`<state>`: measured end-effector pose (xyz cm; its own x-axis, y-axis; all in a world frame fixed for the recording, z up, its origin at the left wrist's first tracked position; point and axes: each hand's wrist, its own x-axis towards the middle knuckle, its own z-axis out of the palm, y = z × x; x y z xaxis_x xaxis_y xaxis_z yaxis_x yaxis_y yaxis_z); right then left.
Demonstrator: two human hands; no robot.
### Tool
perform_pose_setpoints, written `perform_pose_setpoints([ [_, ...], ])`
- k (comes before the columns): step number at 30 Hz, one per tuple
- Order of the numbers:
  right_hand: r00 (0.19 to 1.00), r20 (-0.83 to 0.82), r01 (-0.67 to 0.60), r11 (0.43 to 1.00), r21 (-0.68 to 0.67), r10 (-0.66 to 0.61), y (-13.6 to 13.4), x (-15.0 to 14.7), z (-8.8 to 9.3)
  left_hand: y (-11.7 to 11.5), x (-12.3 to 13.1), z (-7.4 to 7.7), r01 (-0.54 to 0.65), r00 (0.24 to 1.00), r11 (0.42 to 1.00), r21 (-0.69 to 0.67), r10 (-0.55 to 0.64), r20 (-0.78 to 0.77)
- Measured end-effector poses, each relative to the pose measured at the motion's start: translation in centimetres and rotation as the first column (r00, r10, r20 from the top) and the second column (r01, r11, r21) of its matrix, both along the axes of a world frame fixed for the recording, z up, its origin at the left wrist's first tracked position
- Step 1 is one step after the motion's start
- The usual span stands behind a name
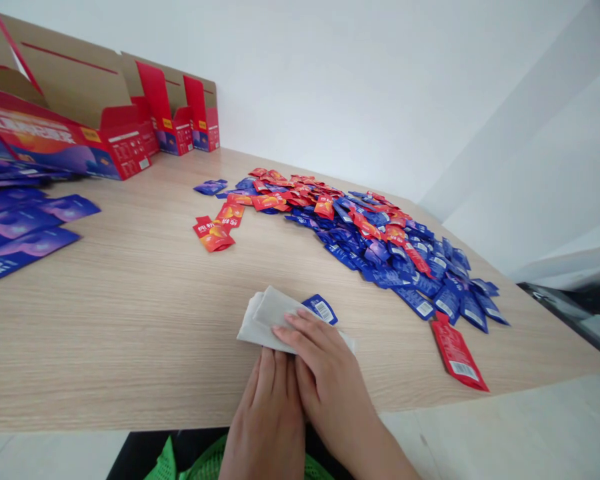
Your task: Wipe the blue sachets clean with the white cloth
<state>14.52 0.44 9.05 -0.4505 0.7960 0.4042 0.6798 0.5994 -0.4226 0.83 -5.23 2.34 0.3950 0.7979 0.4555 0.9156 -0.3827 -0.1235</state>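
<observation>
A folded white cloth (270, 317) lies on the table right in front of me. Over its right part rests my right hand (327, 363), fingers curved across it and pressing it down; the thumb is mostly hidden. My left hand (271, 400) comes in from below, its fingers held together and the tips tucked against the cloth's near edge. What those fingertips grip, if anything, is hidden. From behind the cloth and right fingers sticks out the end of a blue sachet (323, 309) with a white barcode label.
A big heap of blue and red sachets (360, 233) spreads across the right. Single red sachets lie front right (459, 353) and mid-left (213, 235). Blue sachets (25, 223) are stacked at the left. Open red-blue cartons (80, 140) stand along the back wall.
</observation>
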Motion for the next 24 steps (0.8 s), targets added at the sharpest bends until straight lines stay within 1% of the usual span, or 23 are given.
perform_pose_setpoints([
  [2, 0.999, 0.034, 0.033, 0.999, 0.024, -0.034, 0.7, 1.0, -0.5, 0.1, 0.1, 0.1, -0.01, 1.0, 1.0, -0.01, 0.01, 0.0],
  [5, 0.986, 0.073, 0.148, 0.988, 0.044, -0.151, 2.3, 3.8, -0.9, 0.1, 0.3, 0.3, -0.046, 0.999, 0.999, -0.011, 0.047, 0.009],
  [9, 0.931, 0.117, 0.345, 0.938, 0.024, -0.345, 3.7, 7.7, -0.3, 0.0, 0.5, 0.2, -0.066, 0.996, 0.998, 0.01, 0.065, 0.054],
  [11, 0.899, 0.057, 0.433, 0.901, 0.02, -0.433, 3.7, 8.4, 0.3, 0.1, 0.5, 0.0, -0.076, 0.995, 0.997, 0.032, 0.074, 0.071],
  [13, 0.88, -0.056, 0.474, 0.88, 0.025, -0.472, 3.3, 7.9, 0.8, 0.1, 0.4, -0.3, -0.097, 0.993, 0.994, 0.041, 0.093, 0.073],
  [14, 0.881, -0.111, 0.466, 0.884, 0.031, -0.46, 2.9, 7.1, 0.9, 0.0, 0.2, -0.5, -0.097, 0.993, 0.995, 0.039, 0.094, 0.068],
  [15, 0.893, -0.15, 0.433, 0.9, 0.036, -0.424, 2.4, 6.1, 0.9, 0.0, 0.1, -0.6, -0.092, 0.994, 0.995, 0.034, 0.09, 0.062],
  [17, 0.942, -0.166, 0.3, 0.953, 0.039, -0.29, 1.4, 3.6, 0.7, -0.1, -0.3, -1.0, -0.058, 0.998, 0.998, 0.011, 0.057, 0.041],
  [19, 0.985, -0.122, 0.13, 0.991, 0.036, -0.125, 0.5, 1.3, 0.1, -0.1, -0.6, -1.4, -0.02, 1.0, 1.0, 0.001, 0.02, 0.008],
  [21, 0.998, -0.062, 0.005, 1.0, 0.01, -0.004, 0.0, -0.2, -0.4, -0.2, -0.8, -1.5, -0.006, 0.999, 1.0, 0.005, 0.006, -0.042],
  [22, 0.999, -0.037, -0.024, 1.0, -0.009, 0.023, 0.0, -0.5, -0.6, -0.1, -0.8, -1.4, -0.003, 0.998, 1.0, 0.009, 0.003, -0.07],
  [24, 0.999, 0.012, -0.031, 0.999, -0.035, 0.032, 0.2, -0.3, -0.9, -0.1, -0.7, -1.1, -0.007, 0.993, 1.0, 0.025, 0.01, -0.115],
])
